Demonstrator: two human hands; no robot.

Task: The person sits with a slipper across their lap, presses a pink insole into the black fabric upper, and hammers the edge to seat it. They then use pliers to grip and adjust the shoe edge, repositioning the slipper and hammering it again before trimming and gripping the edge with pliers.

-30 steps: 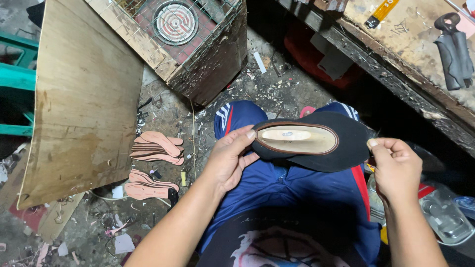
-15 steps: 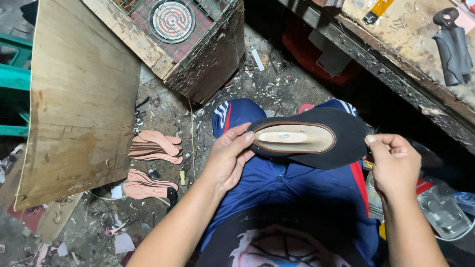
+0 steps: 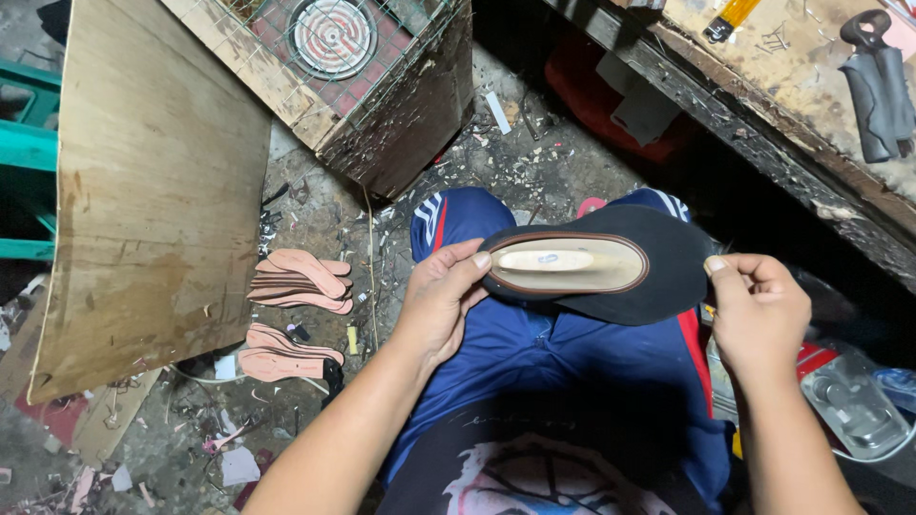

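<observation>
The black shoe sole [image 3: 611, 267] with its tan insole sits over my lap, left hand [image 3: 441, 303] pinching its nine-o'clock end, right hand [image 3: 759, 310] curled at three (seating comes next, probably).

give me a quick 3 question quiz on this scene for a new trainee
1. True or false: both hands grip the shoe piece.
2. Which hand pinches its wider end? A left hand B right hand
3. Fill in: pink cut-out soles lie on the ____.

Key
1. True: the left hand holds the narrow end and the right hand the wide end.
2. B
3. floor, beside the plywood sheet.
</observation>
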